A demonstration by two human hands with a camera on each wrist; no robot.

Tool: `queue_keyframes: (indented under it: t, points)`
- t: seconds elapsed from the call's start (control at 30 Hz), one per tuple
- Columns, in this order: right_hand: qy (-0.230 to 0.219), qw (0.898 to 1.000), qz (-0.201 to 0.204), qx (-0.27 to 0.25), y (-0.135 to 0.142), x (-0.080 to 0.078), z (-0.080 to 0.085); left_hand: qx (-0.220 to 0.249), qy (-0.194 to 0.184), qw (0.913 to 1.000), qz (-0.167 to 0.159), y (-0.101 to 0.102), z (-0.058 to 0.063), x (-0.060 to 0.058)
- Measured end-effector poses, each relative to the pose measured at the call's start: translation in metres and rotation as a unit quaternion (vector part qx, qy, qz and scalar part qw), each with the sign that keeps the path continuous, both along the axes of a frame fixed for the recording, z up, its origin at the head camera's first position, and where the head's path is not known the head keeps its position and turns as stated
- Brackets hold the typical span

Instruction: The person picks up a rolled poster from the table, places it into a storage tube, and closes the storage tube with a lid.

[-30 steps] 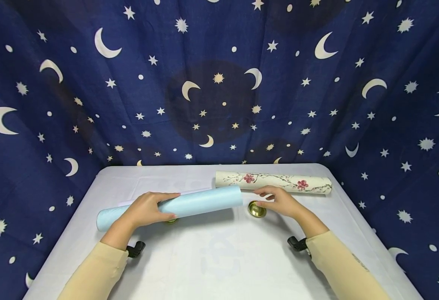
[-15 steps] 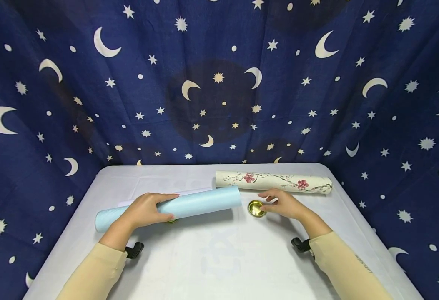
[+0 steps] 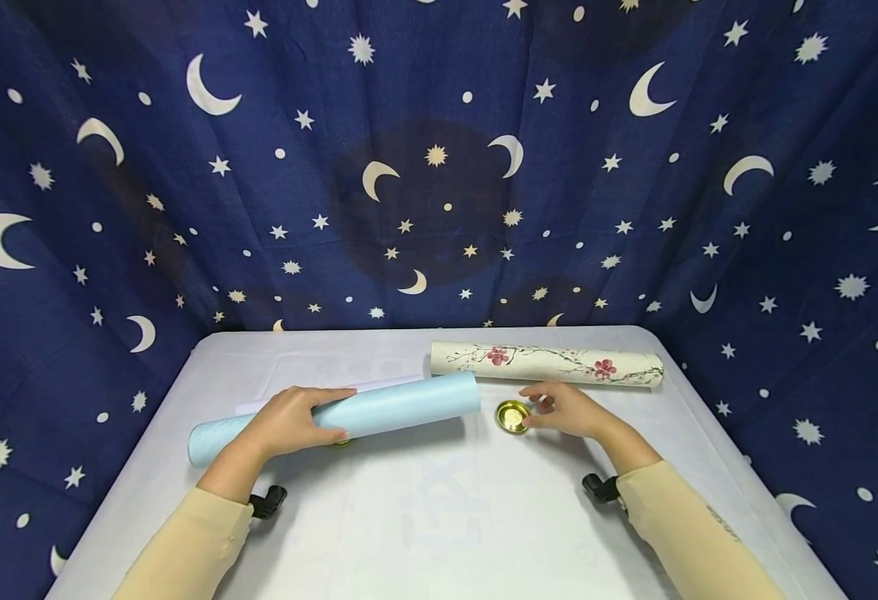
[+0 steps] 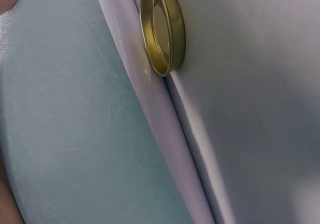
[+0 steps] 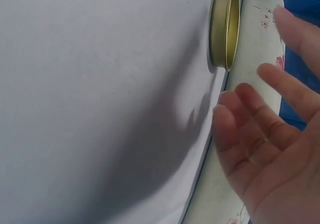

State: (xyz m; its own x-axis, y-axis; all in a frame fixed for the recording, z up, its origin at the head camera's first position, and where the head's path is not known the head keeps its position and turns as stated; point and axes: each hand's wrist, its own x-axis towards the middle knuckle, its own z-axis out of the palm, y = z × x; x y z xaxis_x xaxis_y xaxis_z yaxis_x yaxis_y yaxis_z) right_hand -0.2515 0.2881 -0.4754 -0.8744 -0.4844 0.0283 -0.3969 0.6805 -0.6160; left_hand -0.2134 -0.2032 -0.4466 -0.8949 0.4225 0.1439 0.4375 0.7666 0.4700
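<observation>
My left hand (image 3: 296, 421) grips a light blue paper roll (image 3: 401, 404) from above, with the thumb on the near side. The roll slants across the left half of the table, right end farther back. In the left wrist view, a gold round dish (image 4: 175, 31) sits beside a pale lilac roll (image 4: 150, 98), beyond the blue surface (image 4: 75, 108); the head view shows only the dish's edge under the blue roll. My right hand (image 3: 569, 410) hovers, fingers loosely bent, beside another gold dish (image 3: 512, 417). The right wrist view shows a gap between fingers and dish (image 5: 225, 28).
A cream roll with red blossoms (image 3: 547, 364) lies along the back right of the white-covered table (image 3: 439, 517). Behind it hangs a dark blue curtain (image 3: 439, 167) with moons and stars. Black wrist-camera mounts (image 3: 268, 502) stick out below the wrists.
My right hand has drawn slightly right, off the gold dish that it partly covered. My left hand and the blue roll have shifted a little to the left.
</observation>
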Motion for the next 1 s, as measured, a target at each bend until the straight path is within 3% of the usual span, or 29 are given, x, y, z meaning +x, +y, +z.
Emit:
queue_keyframes:
  t: [1.0]
  points:
    - [-0.038, 0.997, -0.013, 0.068, -0.022, -0.005, -0.005, -0.002, -0.014, 0.9998, 0.011, 0.001, -0.002, 0.001]
